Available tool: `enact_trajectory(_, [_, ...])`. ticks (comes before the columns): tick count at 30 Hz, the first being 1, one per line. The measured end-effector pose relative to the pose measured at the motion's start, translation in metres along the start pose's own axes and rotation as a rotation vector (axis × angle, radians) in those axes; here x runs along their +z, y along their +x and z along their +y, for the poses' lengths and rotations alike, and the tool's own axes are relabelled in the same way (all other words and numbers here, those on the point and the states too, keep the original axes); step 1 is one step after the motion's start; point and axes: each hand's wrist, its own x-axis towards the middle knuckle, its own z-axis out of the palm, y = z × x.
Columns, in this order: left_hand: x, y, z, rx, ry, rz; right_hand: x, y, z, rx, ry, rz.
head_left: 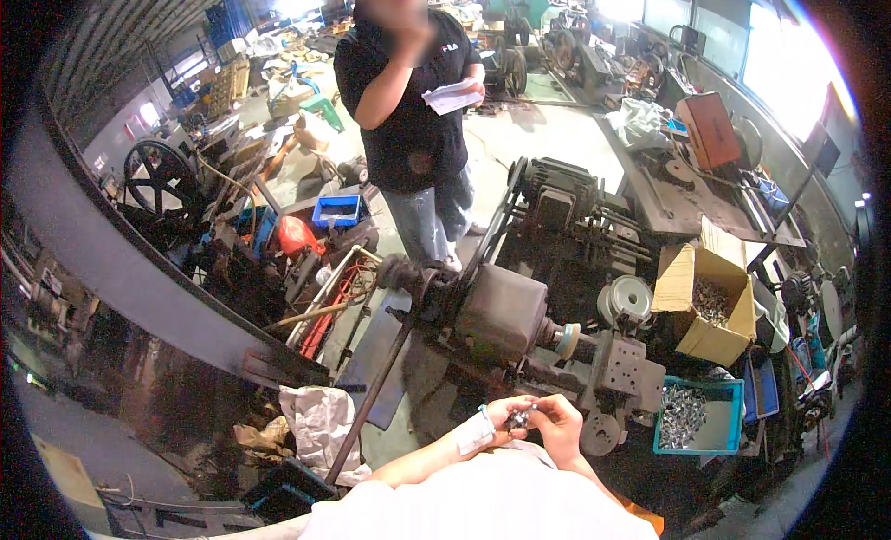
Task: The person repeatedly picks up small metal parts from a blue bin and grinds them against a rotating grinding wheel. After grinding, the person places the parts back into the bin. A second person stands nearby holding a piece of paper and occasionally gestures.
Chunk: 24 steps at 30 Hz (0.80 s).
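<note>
Both hands, left hand (499, 417) and right hand (560, 421), meet at six o'clock, fingers pinched narrow on a small metal part (519, 417) held close for inspection, machine (506, 312) at twelve o'clock, blue bin (696, 417) of parts at three o'clock.

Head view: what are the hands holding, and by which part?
Both hands, left and right, pinch a small dark metal part between their fingertips, one from each side; its exact shape is too small to tell.
</note>
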Motion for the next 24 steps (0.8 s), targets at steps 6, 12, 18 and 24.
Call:
enact_trajectory(6, [-0.003, -0.004, 0.001, 0.018, 0.015, -0.017, 0.005, -0.002, -0.002, 0.098, 0.103, 0.035])
enact_trajectory(12, [-0.011, -0.001, 0.001, 0.047, 0.122, -0.036, 0.009, -0.003, -0.009, 0.144, 0.169, 0.070])
enact_trajectory(18, [-0.010, -0.008, 0.005, -0.045, 0.006, -0.116, 0.008, -0.004, 0.000, 0.123, 0.085, 0.118])
enact_trajectory(24, [-0.011, -0.011, 0.009, -0.166, -0.044, -0.082, 0.013, -0.006, 0.001, 0.155, 0.181, 0.161])
